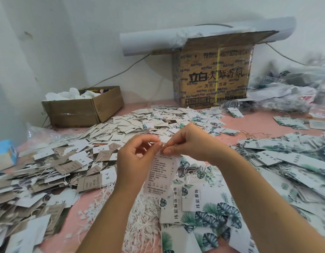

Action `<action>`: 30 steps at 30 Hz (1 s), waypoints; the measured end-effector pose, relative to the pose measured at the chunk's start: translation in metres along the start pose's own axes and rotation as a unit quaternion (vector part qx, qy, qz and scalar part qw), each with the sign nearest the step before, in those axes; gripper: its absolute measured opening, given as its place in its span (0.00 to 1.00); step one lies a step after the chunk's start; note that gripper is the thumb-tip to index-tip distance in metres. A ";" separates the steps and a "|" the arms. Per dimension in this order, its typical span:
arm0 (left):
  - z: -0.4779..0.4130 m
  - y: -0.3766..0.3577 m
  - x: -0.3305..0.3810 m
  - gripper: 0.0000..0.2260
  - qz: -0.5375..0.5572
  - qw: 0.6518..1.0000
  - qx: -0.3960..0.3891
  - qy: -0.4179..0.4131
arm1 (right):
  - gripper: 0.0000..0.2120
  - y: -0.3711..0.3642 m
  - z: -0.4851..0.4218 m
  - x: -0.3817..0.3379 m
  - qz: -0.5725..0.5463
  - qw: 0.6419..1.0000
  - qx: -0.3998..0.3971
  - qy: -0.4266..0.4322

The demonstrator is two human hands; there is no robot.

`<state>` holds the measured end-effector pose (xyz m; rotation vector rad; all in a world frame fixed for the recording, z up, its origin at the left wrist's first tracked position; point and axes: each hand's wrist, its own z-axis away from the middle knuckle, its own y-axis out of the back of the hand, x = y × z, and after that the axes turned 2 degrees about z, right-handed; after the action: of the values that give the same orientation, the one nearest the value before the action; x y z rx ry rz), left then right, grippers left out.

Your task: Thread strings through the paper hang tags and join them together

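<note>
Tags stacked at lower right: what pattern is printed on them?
The tags are white with a dark green tropical leaf print; the head view shows it clearly.

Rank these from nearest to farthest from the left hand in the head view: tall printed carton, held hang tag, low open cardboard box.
1. held hang tag: pinched at the left hand.
2. low open cardboard box: behind, on the left.
3. tall printed carton: far back, by the wall.

A pale printed hang tag (159,172) hangs upright over a heap of loose white strings (145,214).
</note>
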<state>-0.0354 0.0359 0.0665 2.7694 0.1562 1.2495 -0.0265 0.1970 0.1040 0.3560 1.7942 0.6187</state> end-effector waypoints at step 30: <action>-0.012 0.007 0.033 0.17 0.120 0.980 -0.129 0.094 | 0.03 0.005 0.003 -0.010 -0.310 0.941 0.038 0.126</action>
<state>-0.0219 0.0342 0.0999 2.5021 -0.3137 1.4678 -0.0206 0.1970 0.1140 -0.2552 2.0368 0.1484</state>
